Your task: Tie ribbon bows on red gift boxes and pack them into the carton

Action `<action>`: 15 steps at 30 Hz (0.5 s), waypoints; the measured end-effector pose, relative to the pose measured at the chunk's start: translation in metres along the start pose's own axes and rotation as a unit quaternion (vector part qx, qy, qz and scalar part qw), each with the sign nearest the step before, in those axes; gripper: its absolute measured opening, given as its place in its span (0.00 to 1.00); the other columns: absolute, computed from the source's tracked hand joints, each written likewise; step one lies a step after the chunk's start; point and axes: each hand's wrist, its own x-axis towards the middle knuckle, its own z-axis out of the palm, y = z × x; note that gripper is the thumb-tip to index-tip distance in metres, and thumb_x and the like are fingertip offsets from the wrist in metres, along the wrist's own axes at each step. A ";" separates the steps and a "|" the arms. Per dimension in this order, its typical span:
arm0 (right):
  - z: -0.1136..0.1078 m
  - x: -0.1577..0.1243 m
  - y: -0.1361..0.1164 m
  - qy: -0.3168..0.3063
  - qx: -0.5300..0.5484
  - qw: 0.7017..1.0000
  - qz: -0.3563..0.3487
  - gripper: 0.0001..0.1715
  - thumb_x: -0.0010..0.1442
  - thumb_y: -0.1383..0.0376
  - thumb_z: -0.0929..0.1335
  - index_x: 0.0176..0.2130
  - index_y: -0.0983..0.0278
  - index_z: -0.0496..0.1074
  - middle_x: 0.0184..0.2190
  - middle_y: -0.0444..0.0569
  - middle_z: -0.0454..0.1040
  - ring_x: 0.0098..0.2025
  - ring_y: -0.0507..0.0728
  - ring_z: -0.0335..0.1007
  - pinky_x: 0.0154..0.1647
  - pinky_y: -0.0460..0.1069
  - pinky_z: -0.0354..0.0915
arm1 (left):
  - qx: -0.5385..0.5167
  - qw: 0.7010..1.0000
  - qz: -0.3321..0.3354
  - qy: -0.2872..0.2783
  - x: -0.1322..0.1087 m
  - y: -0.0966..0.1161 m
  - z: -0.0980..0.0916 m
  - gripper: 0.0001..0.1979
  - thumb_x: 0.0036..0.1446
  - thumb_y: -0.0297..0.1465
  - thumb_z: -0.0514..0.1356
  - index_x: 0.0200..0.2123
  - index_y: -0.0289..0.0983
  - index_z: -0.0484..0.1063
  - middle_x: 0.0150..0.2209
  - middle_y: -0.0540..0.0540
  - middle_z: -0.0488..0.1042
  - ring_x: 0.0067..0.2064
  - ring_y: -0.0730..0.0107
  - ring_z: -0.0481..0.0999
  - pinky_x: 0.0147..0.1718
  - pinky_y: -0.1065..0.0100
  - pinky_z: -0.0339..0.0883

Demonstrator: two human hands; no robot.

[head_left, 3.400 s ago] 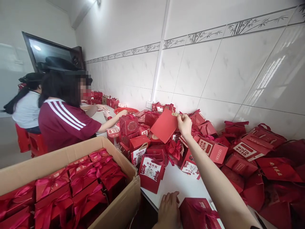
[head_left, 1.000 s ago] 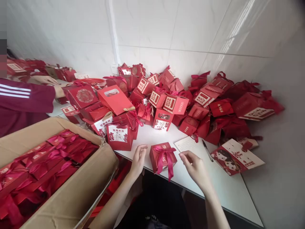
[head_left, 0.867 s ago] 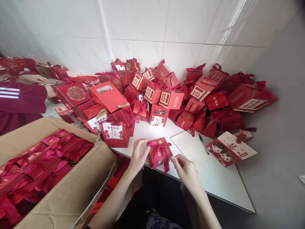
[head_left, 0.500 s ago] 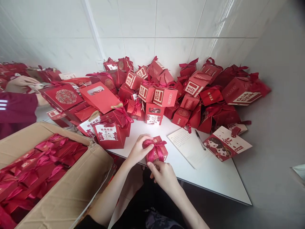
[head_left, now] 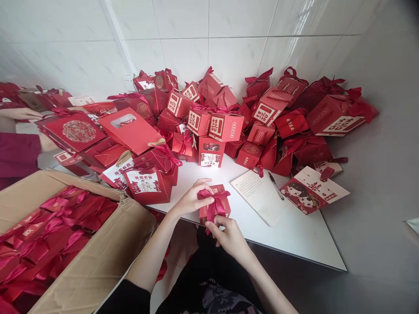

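At the front edge of the white table sits a small red gift box with a crimson ribbon bow on top. My left hand pinches the left loop of the bow between thumb and fingers. Below it, my right hand has thumb and forefinger closed on a ribbon tail at the near side of the box. The lower part of the box is partly covered by my fingers.
Many red gift boxes are piled along the tiled wall. A written notepad, a pen and a printed card box lie on the right. At left stands a cardboard carton of ribboned boxes. Another person's hand is at far left.
My right hand has drawn slightly down and right, with a ribbon tail pulled toward me. My left hand stays at the bow. The view has shifted slightly, and the other person's hand has moved left.
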 end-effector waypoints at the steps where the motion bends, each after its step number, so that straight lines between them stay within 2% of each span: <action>1: 0.000 0.000 0.001 -0.013 0.011 1.000 -0.002 0.22 0.58 0.50 0.63 0.23 0.64 0.63 0.19 0.40 0.65 0.14 0.47 0.60 0.14 0.42 0.56 | -0.003 1.000 0.006 -0.010 0.003 0.000 -0.001 0.06 0.53 0.35 0.59 0.32 0.39 0.70 0.56 0.43 0.62 0.61 0.58 0.58 0.60 0.56 0.50; 5: 0.000 -0.001 0.005 -0.037 0.032 0.999 -0.002 0.25 0.57 0.48 0.63 0.23 0.65 0.64 0.18 0.40 0.63 0.14 0.46 0.59 0.13 0.42 0.57 | 0.042 0.998 0.030 -0.027 0.010 0.006 -0.002 0.05 0.53 0.34 0.59 0.29 0.39 0.71 0.57 0.44 0.62 0.60 0.58 0.61 0.58 0.55 0.54; 10: -0.001 -0.001 0.010 -0.037 0.036 0.999 0.006 0.25 0.58 0.48 0.63 0.23 0.65 0.64 0.19 0.41 0.65 0.15 0.46 0.60 0.14 0.42 0.59 | 0.166 0.985 0.033 0.014 -0.002 0.025 0.002 0.05 0.55 0.33 0.57 0.32 0.41 0.73 0.55 0.46 0.64 0.57 0.57 0.63 0.57 0.53 0.56; 15: -0.002 -0.002 0.011 -0.054 0.027 0.998 0.015 0.25 0.58 0.49 0.62 0.23 0.65 0.64 0.18 0.41 0.66 0.15 0.46 0.60 0.15 0.42 0.59 | 0.148 0.988 0.006 0.047 -0.013 0.028 0.014 0.03 0.54 0.29 0.57 0.32 0.41 0.71 0.50 0.47 0.67 0.54 0.60 0.66 0.54 0.58 0.61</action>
